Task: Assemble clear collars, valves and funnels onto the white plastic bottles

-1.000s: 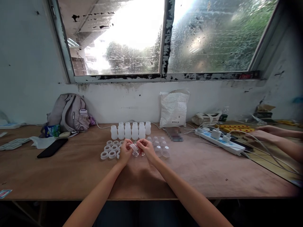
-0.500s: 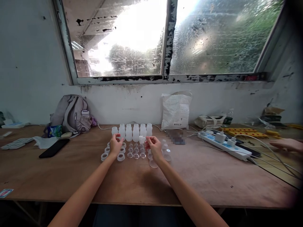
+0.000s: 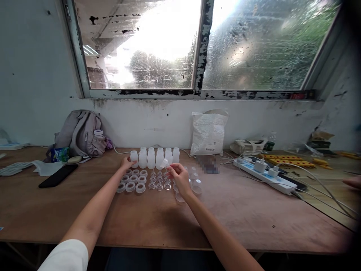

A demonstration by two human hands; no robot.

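Note:
My left hand [image 3: 126,163] reaches forward and closes on a small translucent white bottle [image 3: 134,158] at the left end of a row of similar bottles [image 3: 160,157] standing on the wooden table [image 3: 169,218]. My right hand [image 3: 177,177] is raised just above the table and pinches a small clear plastic piece [image 3: 165,163]. Below and between the hands lie white rings [image 3: 132,183] in rows and several clear small nipple-like pieces [image 3: 159,181]. Clear caps [image 3: 195,182] sit right of my right hand.
A grey backpack [image 3: 80,133] and a black phone [image 3: 58,175] lie at the left. A white plastic bag [image 3: 208,132] leans on the wall. A white power strip [image 3: 265,174] with cables lies at the right, where another person's fingers [image 3: 352,183] show at the edge.
My hands have parted from the middle. The left went forward-left to the end bottle of the row, while the right stayed lifted with the small clear piece. The other person's hand has drawn back right.

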